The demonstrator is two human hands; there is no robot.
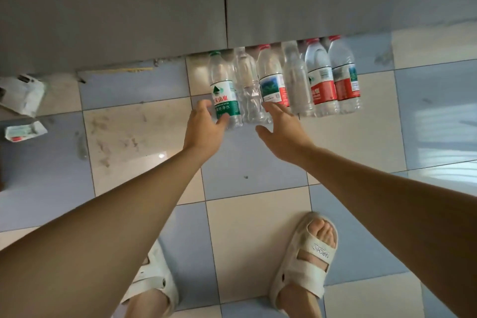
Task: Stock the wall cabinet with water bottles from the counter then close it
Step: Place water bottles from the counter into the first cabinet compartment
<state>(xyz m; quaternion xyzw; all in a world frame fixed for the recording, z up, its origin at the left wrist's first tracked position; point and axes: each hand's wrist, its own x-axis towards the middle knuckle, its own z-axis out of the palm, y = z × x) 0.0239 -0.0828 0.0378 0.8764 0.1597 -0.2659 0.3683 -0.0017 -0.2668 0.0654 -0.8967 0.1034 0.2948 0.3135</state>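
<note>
Your left hand (204,125) fingers curl around the clear green-labelled plastic bottle (225,90); your right hand (280,129) fingers spread wide beside the clear blue-labelled bottle (271,77).

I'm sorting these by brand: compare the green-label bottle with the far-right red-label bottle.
The green-label bottle has a green cap and stands at the row's left end, with the left hand on it. The red-label bottle has a red cap and stands untouched. Both are clear plastic and upright.

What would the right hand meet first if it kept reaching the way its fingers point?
Probably the blue-label bottle: the right hand's fingertips already lie at its base, though depth is unclear and they may reach the clear crumpled bottle beside it.
</note>
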